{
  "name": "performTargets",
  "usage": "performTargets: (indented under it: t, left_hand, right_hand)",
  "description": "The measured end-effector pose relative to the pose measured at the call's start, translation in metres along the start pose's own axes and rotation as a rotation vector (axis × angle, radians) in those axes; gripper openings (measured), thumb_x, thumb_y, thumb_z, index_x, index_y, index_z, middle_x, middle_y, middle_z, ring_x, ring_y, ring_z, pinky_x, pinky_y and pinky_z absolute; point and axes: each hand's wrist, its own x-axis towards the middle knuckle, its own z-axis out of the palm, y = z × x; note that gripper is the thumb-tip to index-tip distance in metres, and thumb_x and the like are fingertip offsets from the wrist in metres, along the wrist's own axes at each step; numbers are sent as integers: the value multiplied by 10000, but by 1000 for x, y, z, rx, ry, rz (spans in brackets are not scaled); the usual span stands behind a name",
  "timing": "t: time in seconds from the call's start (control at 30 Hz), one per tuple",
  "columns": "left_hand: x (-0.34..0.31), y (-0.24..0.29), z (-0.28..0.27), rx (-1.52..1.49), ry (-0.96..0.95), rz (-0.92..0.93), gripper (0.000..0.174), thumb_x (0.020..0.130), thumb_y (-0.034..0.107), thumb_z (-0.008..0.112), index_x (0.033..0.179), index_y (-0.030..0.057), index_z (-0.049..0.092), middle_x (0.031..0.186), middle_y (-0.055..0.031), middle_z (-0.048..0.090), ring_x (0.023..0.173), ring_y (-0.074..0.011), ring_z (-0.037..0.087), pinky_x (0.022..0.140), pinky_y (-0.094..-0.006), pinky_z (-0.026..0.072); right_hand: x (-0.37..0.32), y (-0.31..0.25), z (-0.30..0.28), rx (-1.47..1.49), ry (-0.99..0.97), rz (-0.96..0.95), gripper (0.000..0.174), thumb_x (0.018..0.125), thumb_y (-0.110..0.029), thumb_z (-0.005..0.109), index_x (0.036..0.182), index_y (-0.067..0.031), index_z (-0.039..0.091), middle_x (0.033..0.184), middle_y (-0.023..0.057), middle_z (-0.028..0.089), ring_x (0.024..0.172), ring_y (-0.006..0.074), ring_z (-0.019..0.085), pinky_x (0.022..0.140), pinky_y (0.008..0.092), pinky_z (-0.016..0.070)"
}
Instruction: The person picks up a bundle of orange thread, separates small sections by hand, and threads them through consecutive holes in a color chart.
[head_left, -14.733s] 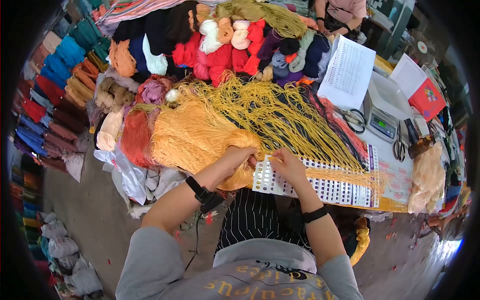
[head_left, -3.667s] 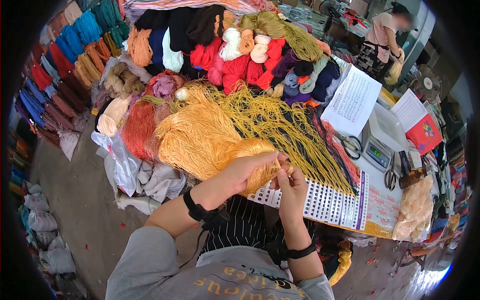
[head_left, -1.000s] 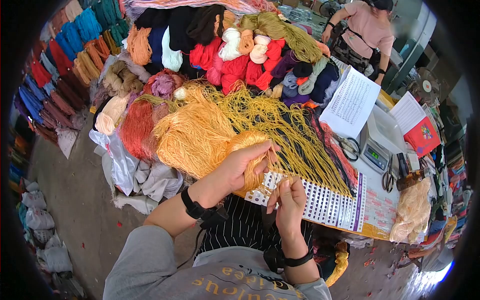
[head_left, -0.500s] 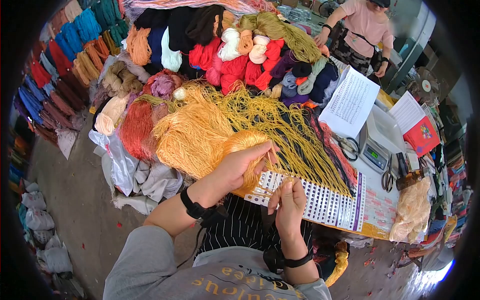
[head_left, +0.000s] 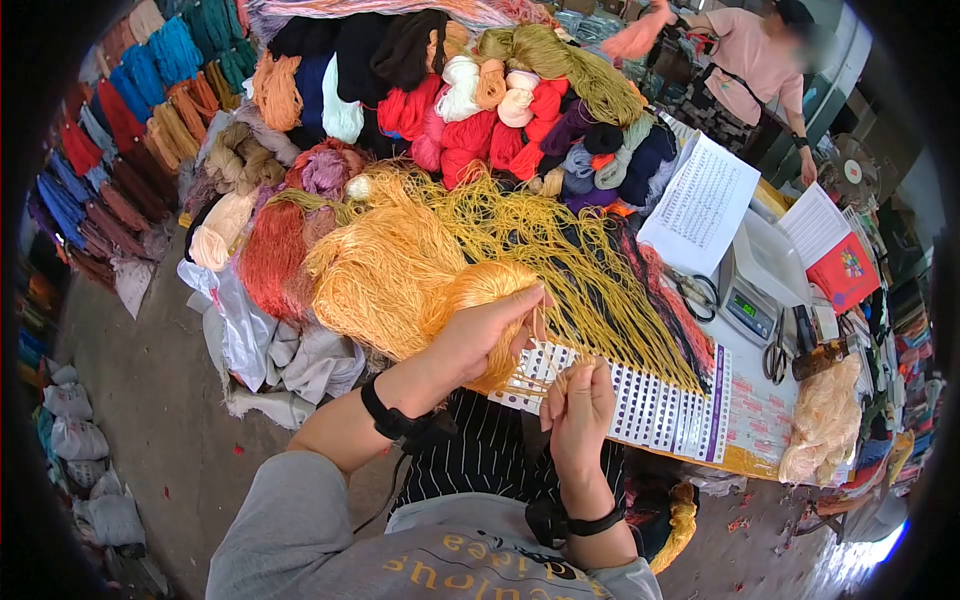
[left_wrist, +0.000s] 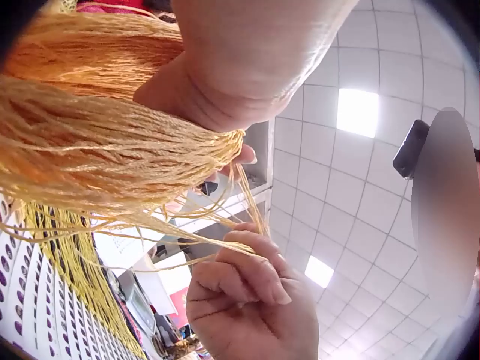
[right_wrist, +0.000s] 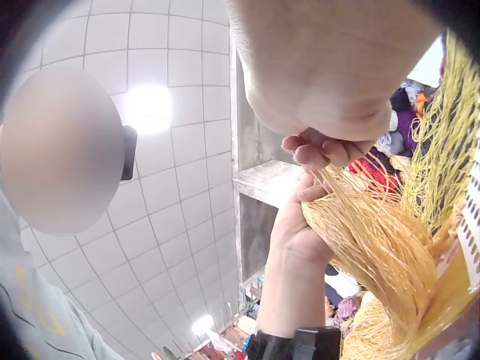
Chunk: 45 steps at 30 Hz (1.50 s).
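Note:
My left hand (head_left: 480,335) grips a thick skein of light-orange yarn (head_left: 492,283) near its end, thumb over the top. The rest of this yarn spreads in a loose heap to the left on the table. Lower and to the right, my right hand (head_left: 580,408) has curled fingers and pinches several loose strands (left_wrist: 196,238) drawn out from the skein. In the left wrist view these strands run taut from the skein to the right fingers. The right wrist view shows the skein (right_wrist: 375,247) hanging below the left hand (right_wrist: 300,238).
Under the hands lies a white card with rows of purple dots (head_left: 660,400). Mustard strands (head_left: 590,270) spread behind it. Colourful skeins (head_left: 470,110) pile at the back. On the right are a scale (head_left: 752,308), scissors (head_left: 776,362) and papers (head_left: 700,205). Another person (head_left: 745,65) stands behind.
Strands that lay across the dotted card at first no longer lie there. My right hand has moved down from the skein, drawing strands out. The person behind now raises a coral skein.

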Motion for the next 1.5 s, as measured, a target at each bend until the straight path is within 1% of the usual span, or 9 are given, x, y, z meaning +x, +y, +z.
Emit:
performTargets:
  t: [0.17,0.53,0.77,0.83,0.9,1.1,1.27,1.33,1.5]
  left_hand:
    - [-3,6,3,18,14,4,261,929,291,479,938,49,577,651,-51,575,486,-77,426,505,-201,358]
    - [1,9,-2,-254,-118,-34,331,930,234,462,1157,-5,489,1037,-141,609,464,-19,385,535,-179,388]
    - [0,8,-4,-248,-120,-56,350,936,255,455,1164,-9,484,994,-134,612,467,-32,395,508,-182,383]
    - [-2,8,-2,-138,-38,-128,311,935,286,473,1053,16,574,887,-61,612,521,-33,397,506,-161,342]
    - [-2,7,-4,-43,-45,-84,326,935,303,474,1026,8,581,866,-56,604,541,-40,420,517,-167,354]
    - [-2,6,-9,-216,-109,-116,364,935,328,472,1031,-5,582,896,-65,608,728,-87,537,595,-233,432]
    - [-8,4,12,-318,-81,-170,361,933,311,481,1115,9,559,965,-63,607,810,-128,566,623,-274,464]
    - [-6,-6,7,-277,-235,-209,337,936,246,458,1084,-40,555,1240,-99,482,941,-177,570,693,-289,505]
    - [-9,-7,13,-177,-181,-187,372,931,280,488,1189,13,514,968,-43,582,736,-128,559,594,-265,448]
  right_hand:
    - [0,1,0,8,-14,4,215,983,-219,365,838,-61,383,600,12,387,447,75,374,364,210,355]
    - [-2,-13,10,-3,-26,148,191,974,-200,393,917,-27,450,532,3,388,407,87,381,358,220,352]
    - [-2,-14,2,-17,-71,204,276,965,-238,424,907,13,523,537,29,431,416,107,405,378,226,359]
    - [-3,-19,-2,130,-392,418,289,952,-254,453,878,14,532,532,36,438,422,121,414,424,229,380]
    - [-2,-14,-8,118,-477,346,281,944,-252,465,856,7,529,589,41,467,457,127,428,463,231,391]
    - [18,-8,-19,400,141,51,203,935,-208,499,854,-26,539,747,19,522,543,75,424,524,183,373]
    - [19,-1,-1,-229,53,-90,173,910,-76,512,1046,6,582,803,5,545,572,55,487,521,173,384]
    - [22,0,6,-266,42,-105,167,904,-66,521,1041,7,583,812,7,547,569,53,484,517,172,385]
    - [20,-4,9,-191,5,-62,165,905,-64,521,1055,-6,557,851,18,548,598,50,497,532,164,396]
